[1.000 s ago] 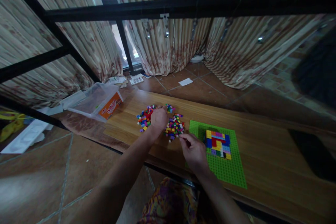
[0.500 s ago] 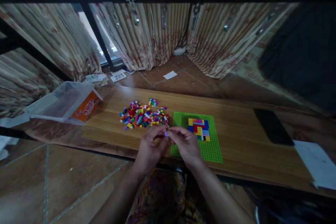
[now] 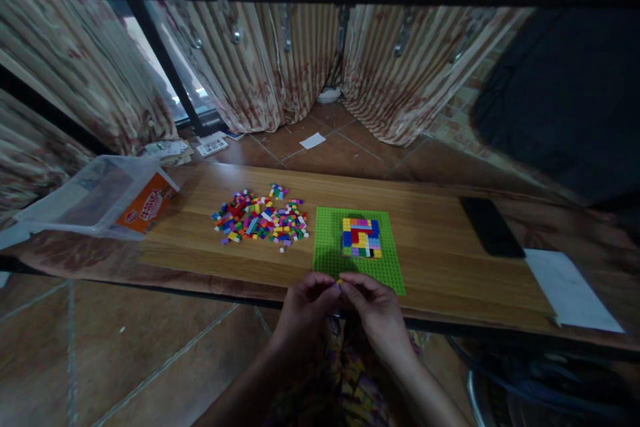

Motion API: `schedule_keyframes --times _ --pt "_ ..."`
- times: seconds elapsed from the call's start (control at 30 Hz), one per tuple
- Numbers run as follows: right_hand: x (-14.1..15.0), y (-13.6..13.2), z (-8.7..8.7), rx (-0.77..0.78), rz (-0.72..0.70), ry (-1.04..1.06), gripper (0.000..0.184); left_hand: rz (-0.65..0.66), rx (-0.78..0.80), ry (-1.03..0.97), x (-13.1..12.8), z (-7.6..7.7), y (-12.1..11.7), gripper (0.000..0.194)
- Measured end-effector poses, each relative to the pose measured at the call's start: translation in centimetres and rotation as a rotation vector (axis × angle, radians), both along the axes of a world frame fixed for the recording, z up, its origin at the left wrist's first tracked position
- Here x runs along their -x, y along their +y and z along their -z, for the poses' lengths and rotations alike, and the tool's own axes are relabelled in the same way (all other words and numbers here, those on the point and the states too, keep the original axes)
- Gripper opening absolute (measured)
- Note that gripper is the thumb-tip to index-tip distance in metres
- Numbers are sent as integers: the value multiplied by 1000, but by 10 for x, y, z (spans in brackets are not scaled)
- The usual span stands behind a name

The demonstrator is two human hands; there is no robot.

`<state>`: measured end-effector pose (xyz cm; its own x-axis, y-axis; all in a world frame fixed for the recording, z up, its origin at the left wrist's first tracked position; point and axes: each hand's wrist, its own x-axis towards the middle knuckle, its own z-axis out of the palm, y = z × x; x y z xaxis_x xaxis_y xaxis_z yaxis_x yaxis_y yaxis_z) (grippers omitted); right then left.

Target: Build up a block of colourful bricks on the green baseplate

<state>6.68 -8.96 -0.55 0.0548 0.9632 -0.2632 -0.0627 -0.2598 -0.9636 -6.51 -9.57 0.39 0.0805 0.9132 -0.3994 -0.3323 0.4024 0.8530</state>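
Observation:
Between the fingertips of my left hand (image 3: 311,300) and my right hand (image 3: 373,303) are small toy bricks (image 3: 339,282), yellow and purple as far as they show. Both hands are closed in a pinch, close together over the table's front edge. Just beyond them lies a green baseplate (image 3: 327,260) with studs. On its middle sits a square block of multicoloured bricks (image 3: 361,238). Left of the plate, a loose heap of small coloured bricks (image 3: 260,219) is spread over the wood. My fingers partly hide the held pieces.
A clear plastic box (image 3: 90,197) with an orange label stands at the table's left end. A black phone-like slab (image 3: 491,225) and a white paper sheet (image 3: 573,290) lie on the right of the wooden table (image 3: 435,260). Striped curtains (image 3: 255,73) hang behind.
Both hands have drawn back from between the heap and the plate to the table's front edge. A yellow piece now shows at the fingertips beside the purple one. The view has shifted right.

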Motion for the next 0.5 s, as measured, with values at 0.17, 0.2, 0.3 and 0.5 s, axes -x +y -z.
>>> schedule_keyframes --times 0.17,0.2,0.3,0.5 --pt "-6 -2 -2 -2 23 2 27 -41 16 -63 -12 2 -3 29" --pt "-6 -3 -3 5 16 12 27 -53 13 -68 -13 2 -3 29" --pt "-7 -6 -8 22 -12 29 25 -38 -21 -69 -12 -2 -4 26" --pt "-8 -14 -11 28 -98 56 26 93 -99 2 -2 -8 -9 22"
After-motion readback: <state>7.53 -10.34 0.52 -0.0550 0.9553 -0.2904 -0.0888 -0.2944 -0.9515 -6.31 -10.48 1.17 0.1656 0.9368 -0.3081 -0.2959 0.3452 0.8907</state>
